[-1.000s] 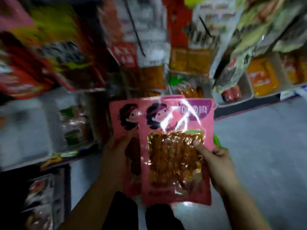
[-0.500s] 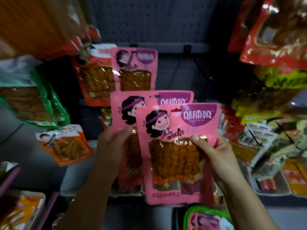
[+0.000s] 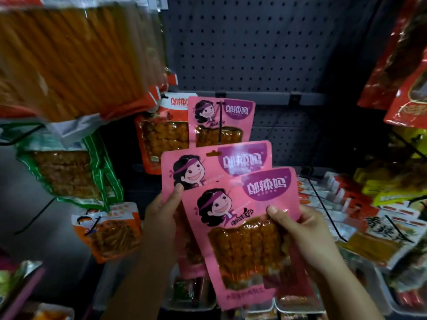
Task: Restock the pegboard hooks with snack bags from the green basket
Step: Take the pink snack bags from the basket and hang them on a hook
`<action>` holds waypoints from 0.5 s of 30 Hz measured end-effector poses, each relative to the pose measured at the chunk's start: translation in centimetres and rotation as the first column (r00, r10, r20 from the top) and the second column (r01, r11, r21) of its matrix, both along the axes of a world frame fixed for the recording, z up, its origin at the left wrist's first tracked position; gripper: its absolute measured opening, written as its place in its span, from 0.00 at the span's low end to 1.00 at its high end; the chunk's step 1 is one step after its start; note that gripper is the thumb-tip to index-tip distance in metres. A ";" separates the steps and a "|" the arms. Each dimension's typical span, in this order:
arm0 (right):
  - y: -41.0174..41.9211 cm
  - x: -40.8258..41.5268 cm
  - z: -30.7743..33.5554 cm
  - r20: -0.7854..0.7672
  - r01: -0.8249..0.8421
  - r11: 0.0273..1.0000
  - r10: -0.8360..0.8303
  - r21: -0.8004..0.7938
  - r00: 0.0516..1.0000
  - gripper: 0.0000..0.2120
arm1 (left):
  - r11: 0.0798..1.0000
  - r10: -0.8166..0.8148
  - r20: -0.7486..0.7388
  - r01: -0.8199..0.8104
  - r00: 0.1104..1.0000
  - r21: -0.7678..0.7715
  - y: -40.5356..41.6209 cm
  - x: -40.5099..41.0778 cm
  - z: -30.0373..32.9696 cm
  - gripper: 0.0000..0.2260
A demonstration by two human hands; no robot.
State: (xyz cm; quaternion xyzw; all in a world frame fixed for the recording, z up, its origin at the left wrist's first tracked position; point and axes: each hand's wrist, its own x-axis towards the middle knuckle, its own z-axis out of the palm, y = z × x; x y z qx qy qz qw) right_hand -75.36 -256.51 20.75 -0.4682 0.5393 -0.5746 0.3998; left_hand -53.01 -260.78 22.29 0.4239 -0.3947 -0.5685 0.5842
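While a grey pegboard (image 3: 254, 49) rises beyond the hands, the left hand (image 3: 161, 211) grips the rear pink bag (image 3: 208, 167); the right hand (image 3: 300, 229) pinches the front bag (image 3: 245, 241).

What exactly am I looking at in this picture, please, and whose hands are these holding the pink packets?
There is no machine: a person wears a camera on the head, looking forward and down at a shop's snack display. The left hand holds one pink snack bag, and the right hand grips a second pink bag overlapping in front of it. Behind them, a matching pink bag already hangs on a hook of the grey pegboard, beside an orange bag. Other snack packets hang and lie all around.
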 end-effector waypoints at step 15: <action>-0.5 1.7 -0.7 0.029 0.090 0.992 -0.088 -0.089 0.996 0.12 | 0.959 0.127 0.089 -0.099 0.988 -0.267 -2.7 0.7 2.9 0.12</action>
